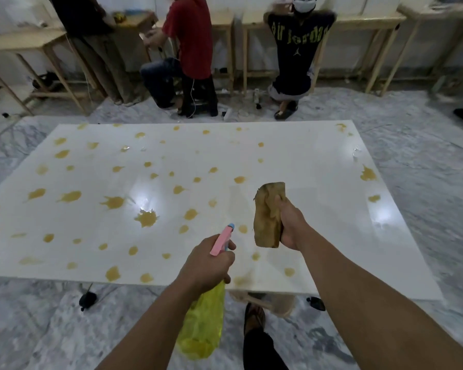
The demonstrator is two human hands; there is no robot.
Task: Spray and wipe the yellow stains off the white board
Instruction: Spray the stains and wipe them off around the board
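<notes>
A large white board [292, 161] lies flat in front of me, dotted with several yellow stains [146, 218], mostly on its left and middle. My left hand [209, 263] grips a spray bottle [202, 324] with a yellow body and a pink and blue nozzle that points out over the board's near edge. My right hand [292, 222] holds a folded brown cloth [269, 214] up above the board's right half. The stretch of board to the right of the cloth shows few stains.
The board sits low over a grey marble floor [51, 329]. My foot [254, 319] stands by the near edge. Two people [190, 49] sit and another stands at wooden tables [24, 44] along the far wall. A small black object [87, 300] lies under the near edge.
</notes>
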